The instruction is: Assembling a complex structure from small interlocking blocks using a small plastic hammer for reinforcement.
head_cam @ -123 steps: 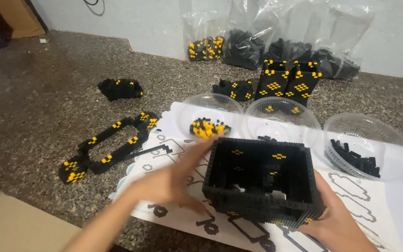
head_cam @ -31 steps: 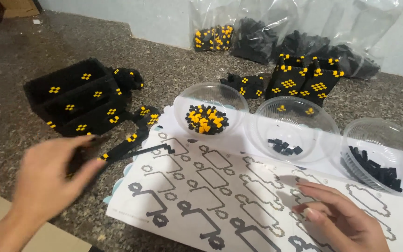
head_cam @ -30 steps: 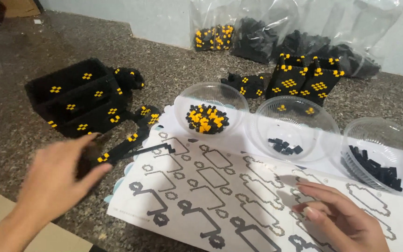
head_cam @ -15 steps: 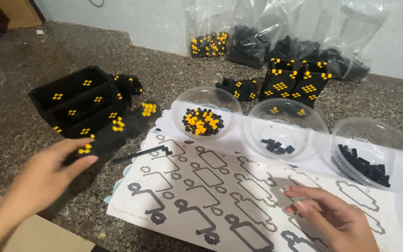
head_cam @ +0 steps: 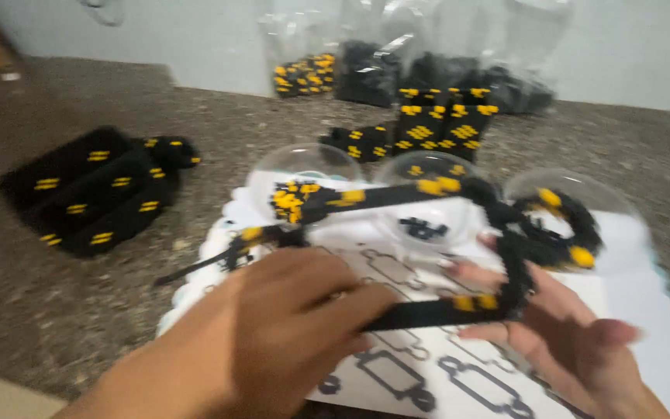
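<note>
A flat black frame with yellow connectors [head_cam: 428, 194] hangs blurred over the white printed sheet [head_cam: 645, 310]. My left hand [head_cam: 273, 334] grips its near bar from the left. My right hand [head_cam: 560, 326] holds the frame's right side, fingers under it. A black box-like assembly with yellow marks [head_cam: 87, 194] lies on the counter at the left.
Three clear bowls stand behind the sheet: one with yellow pieces [head_cam: 292, 186], one with a few black pieces [head_cam: 424, 225], one with black pieces [head_cam: 575, 209]. Small black-and-yellow stacks [head_cam: 443, 124] and clear bags [head_cam: 366, 70] line the wall. The counter is speckled stone.
My left hand has taken the flat frame off the counter and carried it right, over the sheet. My right hand has risen to grip its other side.
</note>
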